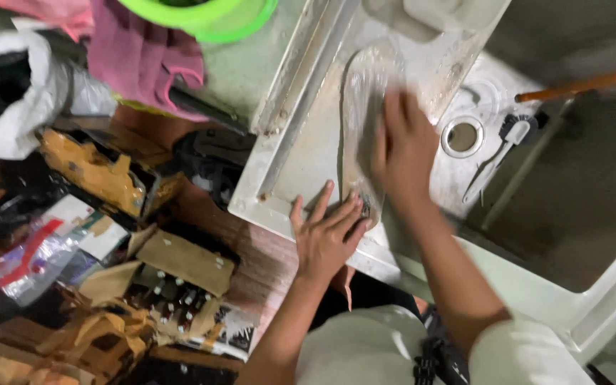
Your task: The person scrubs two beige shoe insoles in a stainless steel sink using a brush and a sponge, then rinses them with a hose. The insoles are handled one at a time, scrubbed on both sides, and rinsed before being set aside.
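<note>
Your left hand [324, 232] lies flat, fingers spread and apart, pressing the near end of a long clear plastic sheet-like piece [359, 93] that rests in the white sink [301, 164]. It grips nothing; the palm just holds the piece down at the sink's near rim. Your right hand [402, 146] sits just past the left one, further up the same piece, fingers together and flat on its surface. It is motion-blurred, so you cannot tell whether it clamps a cloth or sponge under the palm.

The clear piece runs away from your left hand, up the sink floor, tilted slightly along the sink's length.

To the right of your right hand is the round drain [462, 136], and just beyond it a small brush with a white handle [502, 146] lying on the sink floor. Further right, a brown wooden stick [586, 83] pokes in from the edge.

Left of your left hand, past the sink rim, a wooden table [251, 264] carries clutter: an open cardboard box of small bottles [172, 285], a yellow tool [94, 171], a white plastic bag [16, 93]. Far beyond, a pink cloth [140, 57] and a green bowl [201, 16].
</note>
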